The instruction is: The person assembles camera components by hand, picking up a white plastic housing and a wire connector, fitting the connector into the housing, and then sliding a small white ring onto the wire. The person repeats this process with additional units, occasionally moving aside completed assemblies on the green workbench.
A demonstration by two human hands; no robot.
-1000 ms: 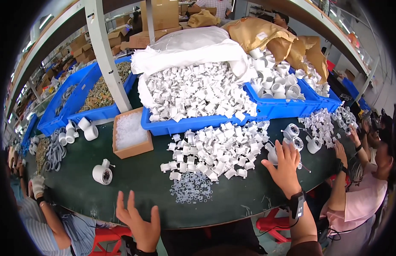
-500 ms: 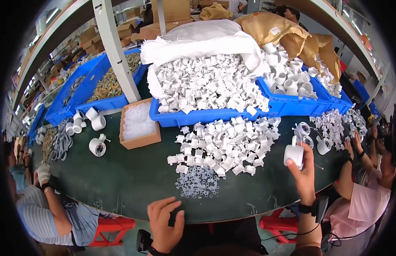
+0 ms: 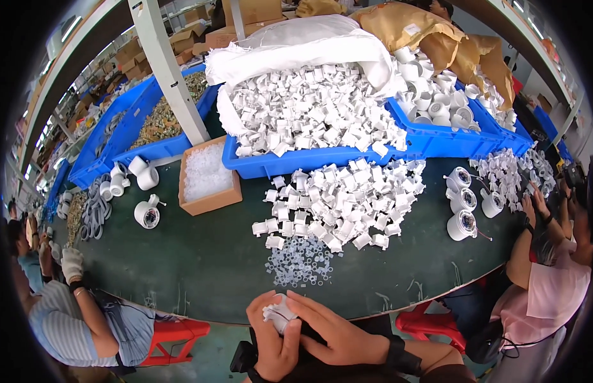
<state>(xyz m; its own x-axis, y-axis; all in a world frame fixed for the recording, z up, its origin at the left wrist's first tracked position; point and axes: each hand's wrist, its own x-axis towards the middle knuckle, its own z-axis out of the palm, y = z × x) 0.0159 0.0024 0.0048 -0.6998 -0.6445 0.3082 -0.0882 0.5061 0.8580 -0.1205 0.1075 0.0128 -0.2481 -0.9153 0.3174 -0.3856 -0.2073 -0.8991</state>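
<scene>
left hand [image 3: 275, 345], right hand [image 3: 341, 338]: fingers [image 3: 317, 313] pinching one white part [image 3: 280, 313]; four wired cylinders [image 3: 459, 228], right; two red stools [image 3: 178, 332]

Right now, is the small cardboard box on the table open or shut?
The cardboard box is open: translucent pieces show through its uncovered top.

Your left hand [image 3: 274, 351] and right hand [image 3: 347, 341] meet low in the view, close before your body, both bent in a shared grip. Your left fingers [image 3: 261, 313] point upward, the left thumb [image 3: 291, 337] raised opposite them. Your right fingers [image 3: 317, 314] slant leftward; your right forearm [image 3: 437, 356] enters from the lower right.
</scene>
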